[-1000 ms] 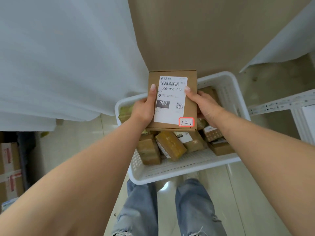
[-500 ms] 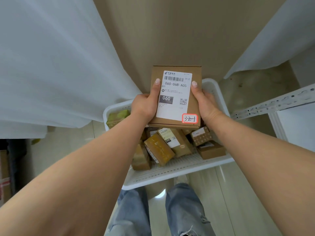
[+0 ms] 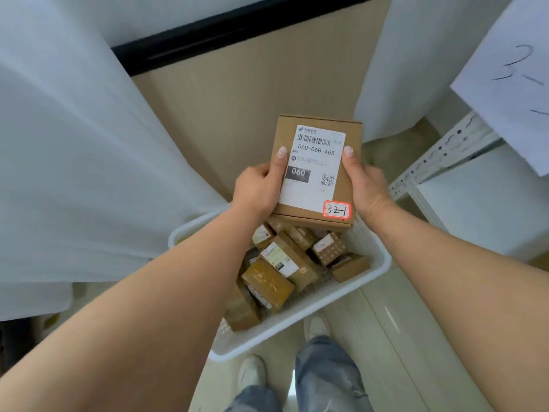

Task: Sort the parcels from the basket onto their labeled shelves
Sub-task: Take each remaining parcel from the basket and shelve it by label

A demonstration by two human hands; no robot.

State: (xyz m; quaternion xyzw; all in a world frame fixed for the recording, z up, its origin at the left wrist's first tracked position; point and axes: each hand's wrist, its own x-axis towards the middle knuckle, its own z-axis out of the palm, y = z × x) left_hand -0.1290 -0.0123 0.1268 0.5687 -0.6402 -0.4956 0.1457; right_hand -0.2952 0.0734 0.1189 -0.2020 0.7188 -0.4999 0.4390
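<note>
Two hands — left hand (image 3: 258, 188) and right hand (image 3: 367, 187) — clasp a small cardboard parcel (image 3: 318, 171) by its side edges above the white basket (image 3: 371, 273) of parcels. Stiff and probably light, it handles well gripped there. Its sticker (image 3: 336, 209) reads 3-2-1; a paper sign (image 3: 511, 81) on the right shelf seems to match.

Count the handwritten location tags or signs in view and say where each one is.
2. A red-bordered sticker reading 3-2-1 sits at the near right corner of the held box; a paper sign hangs on the shelf rack at right, partly cut off. Basket parcels may hide others.
</note>
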